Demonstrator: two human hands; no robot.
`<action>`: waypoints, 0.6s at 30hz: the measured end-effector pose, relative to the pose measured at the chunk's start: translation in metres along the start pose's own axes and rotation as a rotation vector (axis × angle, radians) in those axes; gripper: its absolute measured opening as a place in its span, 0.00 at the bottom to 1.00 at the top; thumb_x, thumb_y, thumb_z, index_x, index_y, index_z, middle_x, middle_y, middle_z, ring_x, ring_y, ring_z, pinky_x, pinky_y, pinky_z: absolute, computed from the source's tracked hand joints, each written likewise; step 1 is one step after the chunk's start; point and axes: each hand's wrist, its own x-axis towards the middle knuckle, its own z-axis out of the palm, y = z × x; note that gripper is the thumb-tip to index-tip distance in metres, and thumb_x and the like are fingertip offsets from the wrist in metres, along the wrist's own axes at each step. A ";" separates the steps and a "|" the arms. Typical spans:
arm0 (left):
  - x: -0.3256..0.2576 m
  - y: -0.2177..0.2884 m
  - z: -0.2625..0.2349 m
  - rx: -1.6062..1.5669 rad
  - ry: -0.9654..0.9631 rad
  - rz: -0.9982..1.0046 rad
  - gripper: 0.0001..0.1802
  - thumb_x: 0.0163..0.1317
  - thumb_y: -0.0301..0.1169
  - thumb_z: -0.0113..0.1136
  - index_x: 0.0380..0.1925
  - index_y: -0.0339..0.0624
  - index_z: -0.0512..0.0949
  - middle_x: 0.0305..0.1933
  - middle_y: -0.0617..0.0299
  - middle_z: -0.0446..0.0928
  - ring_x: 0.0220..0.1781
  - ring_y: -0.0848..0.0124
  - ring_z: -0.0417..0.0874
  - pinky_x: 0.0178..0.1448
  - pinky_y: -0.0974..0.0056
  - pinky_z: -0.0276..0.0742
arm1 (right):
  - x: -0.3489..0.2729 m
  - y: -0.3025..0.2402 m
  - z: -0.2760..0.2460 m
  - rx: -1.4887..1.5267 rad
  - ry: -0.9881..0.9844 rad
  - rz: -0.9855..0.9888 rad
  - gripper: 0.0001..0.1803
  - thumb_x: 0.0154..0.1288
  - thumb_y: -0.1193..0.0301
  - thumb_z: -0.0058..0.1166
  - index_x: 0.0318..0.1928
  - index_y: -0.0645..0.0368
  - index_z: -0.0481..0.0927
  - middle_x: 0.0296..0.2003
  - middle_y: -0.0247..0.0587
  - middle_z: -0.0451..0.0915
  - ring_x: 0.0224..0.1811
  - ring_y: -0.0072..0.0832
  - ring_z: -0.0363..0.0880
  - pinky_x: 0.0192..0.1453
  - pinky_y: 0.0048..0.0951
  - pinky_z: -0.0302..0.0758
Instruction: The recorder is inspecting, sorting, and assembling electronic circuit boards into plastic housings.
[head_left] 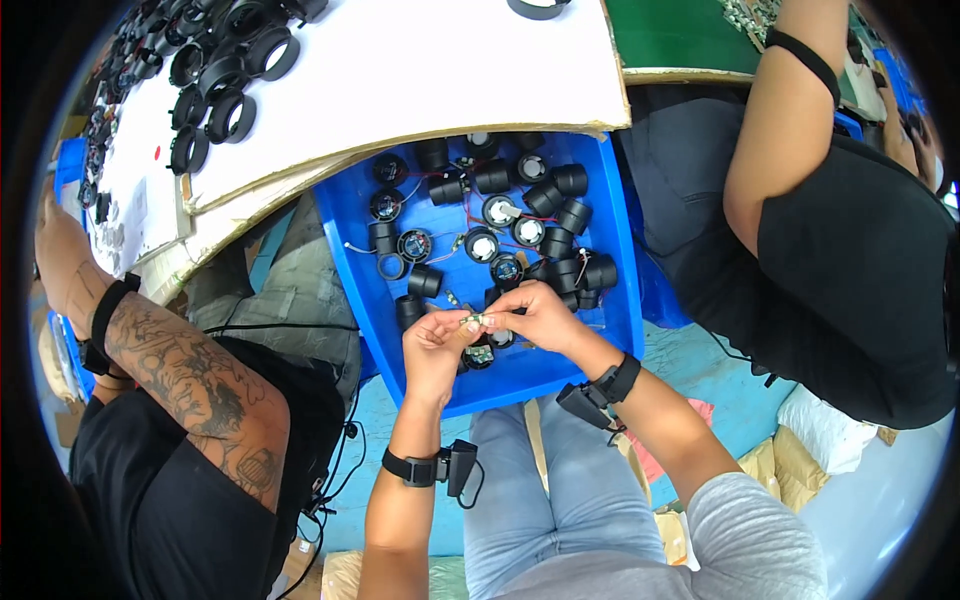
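A white board [430,70] with a worn cardboard-brown edge spans the top, serving as the work surface; a green mat [680,35] with a pale rim lies beyond its right edge; the floor [690,350] below is pale blue; tan cardboard packing [790,465] and a white padded bundle [860,500] sit at the lower right; the light is bright, even daylight.
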 end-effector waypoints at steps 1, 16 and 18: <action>0.006 -0.004 -0.004 0.046 0.007 0.004 0.06 0.56 0.18 0.58 0.34 0.33 0.76 0.34 0.54 0.80 0.36 0.70 0.82 0.42 0.71 0.79 | 0.001 0.001 0.004 -0.052 0.083 -0.031 0.05 0.56 0.74 0.60 0.32 0.63 0.83 0.24 0.39 0.82 0.26 0.22 0.79 0.34 0.22 0.74; 0.022 -0.082 -0.029 0.904 0.150 0.407 0.09 0.51 0.21 0.56 0.35 0.37 0.78 0.38 0.56 0.77 0.39 0.62 0.79 0.41 0.63 0.75 | -0.023 0.016 -0.050 -0.908 0.971 -0.287 0.05 0.52 0.76 0.60 0.32 0.61 0.82 0.26 0.41 0.80 0.32 0.35 0.77 0.41 0.32 0.68; 0.026 -0.091 -0.029 1.251 0.005 0.440 0.11 0.48 0.22 0.55 0.33 0.39 0.80 0.39 0.58 0.77 0.43 0.57 0.75 0.47 0.55 0.72 | -0.023 0.004 -0.041 -0.869 0.861 -0.375 0.06 0.53 0.77 0.59 0.34 0.60 0.82 0.27 0.39 0.79 0.33 0.33 0.75 0.44 0.31 0.67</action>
